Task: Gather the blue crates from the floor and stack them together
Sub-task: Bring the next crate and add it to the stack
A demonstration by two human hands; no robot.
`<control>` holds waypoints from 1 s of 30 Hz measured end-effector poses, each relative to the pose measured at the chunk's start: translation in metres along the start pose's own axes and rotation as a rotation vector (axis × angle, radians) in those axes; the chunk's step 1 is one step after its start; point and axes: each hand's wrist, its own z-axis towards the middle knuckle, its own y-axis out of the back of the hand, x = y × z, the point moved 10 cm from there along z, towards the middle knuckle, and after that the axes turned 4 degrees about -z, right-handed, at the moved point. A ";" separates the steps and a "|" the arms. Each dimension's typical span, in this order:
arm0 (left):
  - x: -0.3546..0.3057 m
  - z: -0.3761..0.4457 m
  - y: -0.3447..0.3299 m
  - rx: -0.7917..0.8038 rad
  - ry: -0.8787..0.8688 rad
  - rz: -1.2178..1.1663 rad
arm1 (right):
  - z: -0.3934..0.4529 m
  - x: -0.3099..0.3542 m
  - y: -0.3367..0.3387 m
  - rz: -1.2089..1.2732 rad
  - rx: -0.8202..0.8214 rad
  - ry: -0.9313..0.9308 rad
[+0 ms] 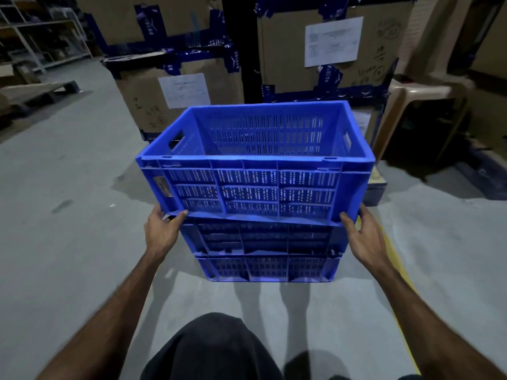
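Observation:
Three blue slotted crates stand one above another on the grey floor. The top crate point(255, 187) is empty and sits slightly tilted over the middle crate point(263, 238), which rests on the bottom crate point(267, 268). My left hand point(162, 231) grips the top crate's lower left corner, thumb on its front edge. My right hand point(362, 234) grips the lower right corner in the same way.
Tall cardboard boxes point(178, 94) with blue tape and paper labels stand just behind the stack, another large box point(329, 50) at the right. A beige plastic stool point(422, 105) is at the far right. A pallet point(35, 94) and metal shelving point(41, 31) lie far left. A yellow floor line point(395, 250) runs by my right arm.

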 end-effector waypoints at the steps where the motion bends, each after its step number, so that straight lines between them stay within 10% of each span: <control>1: 0.002 0.000 0.000 -0.006 0.007 -0.009 | 0.002 0.000 0.000 -0.002 0.000 0.003; 30: -0.001 -0.014 -0.020 0.003 0.070 -0.093 | 0.049 -0.045 0.011 0.001 -0.110 -0.165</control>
